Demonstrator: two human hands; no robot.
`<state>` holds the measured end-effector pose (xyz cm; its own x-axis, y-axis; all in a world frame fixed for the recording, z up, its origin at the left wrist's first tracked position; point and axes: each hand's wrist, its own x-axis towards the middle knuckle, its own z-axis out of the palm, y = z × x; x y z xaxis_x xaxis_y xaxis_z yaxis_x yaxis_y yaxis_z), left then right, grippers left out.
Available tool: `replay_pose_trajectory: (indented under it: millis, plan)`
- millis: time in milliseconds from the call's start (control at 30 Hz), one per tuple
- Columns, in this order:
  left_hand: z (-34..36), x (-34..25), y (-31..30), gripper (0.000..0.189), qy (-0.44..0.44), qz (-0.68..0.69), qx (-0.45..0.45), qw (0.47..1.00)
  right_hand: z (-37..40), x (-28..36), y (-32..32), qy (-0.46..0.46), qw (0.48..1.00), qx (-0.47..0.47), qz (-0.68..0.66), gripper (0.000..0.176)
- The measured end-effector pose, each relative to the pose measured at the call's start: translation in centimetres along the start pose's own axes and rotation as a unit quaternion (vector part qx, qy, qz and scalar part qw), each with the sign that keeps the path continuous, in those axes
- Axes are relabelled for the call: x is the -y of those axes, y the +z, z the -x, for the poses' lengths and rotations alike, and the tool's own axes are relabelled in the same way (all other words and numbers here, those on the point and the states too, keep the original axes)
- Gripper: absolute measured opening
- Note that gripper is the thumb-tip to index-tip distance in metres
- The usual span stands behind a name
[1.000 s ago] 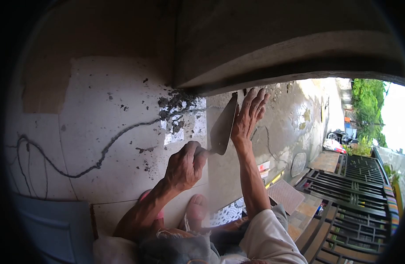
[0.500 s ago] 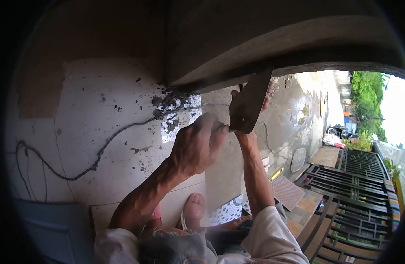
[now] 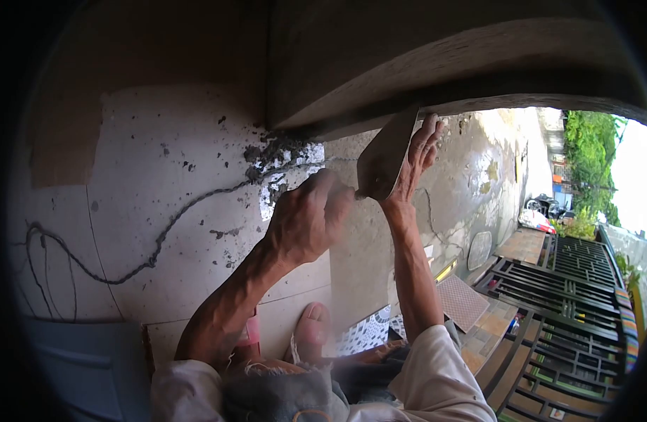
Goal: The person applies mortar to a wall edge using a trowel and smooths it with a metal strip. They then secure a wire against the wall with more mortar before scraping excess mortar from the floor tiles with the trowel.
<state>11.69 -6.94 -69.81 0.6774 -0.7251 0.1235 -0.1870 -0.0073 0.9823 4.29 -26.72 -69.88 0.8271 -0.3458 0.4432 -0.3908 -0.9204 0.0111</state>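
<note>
Grips the trowel (image 3: 384, 160) in the clenched left hand (image 3: 309, 218), with the handle buried inside the fist and out of sight. Spreads the right hand (image 3: 415, 167) open and flat, fingers pointing up, grasping nothing. Rests it against the wall (image 3: 161, 197) just behind the blade.

Carries the blade just above and to the right of the left fist, close in front of the right palm. Lifts the tip to the lower edge of the beam (image 3: 443, 63) overhead. Leaves grey mortar clumps (image 3: 274, 158) stuck on the wall just above the left hand, and a dark cable (image 3: 161, 246) trailing away to that hand's left. Shows a foot (image 3: 311, 334) far below both wrists and a metal gate (image 3: 569, 302) well off to the right.

Looks like thin, stiff steel: probably light, rigid, not fragile, with narrow edges. Probably heavier at the tip and slicker once loaded with wet mortar. Best taken by the handle in a full closed fist, never by the blade.
</note>
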Motion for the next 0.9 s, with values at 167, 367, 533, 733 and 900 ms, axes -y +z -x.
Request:
replay_pose_trajectory:
  millis: [167, 367, 533, 733, 900]
  plan:
    - [0.6, 1.4, 0.0, 0.02, -0.052, 0.006, 0.018, 0.998, -0.1, 0.3, 0.3, 0.008, 1.0, -0.006, 0.004, 0.068]
    - [1.4, 3.4, 0.4, 0.021, -0.064, -0.019, 0.015, 0.998, -0.2, 0.3, 0.6, 0.016, 1.0, -0.016, 0.017, 0.069]
    - [2.0, 5.2, 0.8, 0.023, -0.06, -0.035, 0.01, 0.998, -0.3, 0.2, 0.9, 0.016, 0.999, -0.026, 0.023, 0.068]
    - [3.1, 7.6, 1.4, 0.025, -0.085, -0.073, -0.002, 0.994, -0.3, 0.2, 0.8, 0.007, 0.999, -0.016, 0.032, 0.071]
    - [4.2, 5.3, 0.9, 0.016, -0.092, -0.042, 0.004, 0.995, -0.1, 0.1, 1.0, 0.015, 0.999, -0.016, 0.025, 0.07]
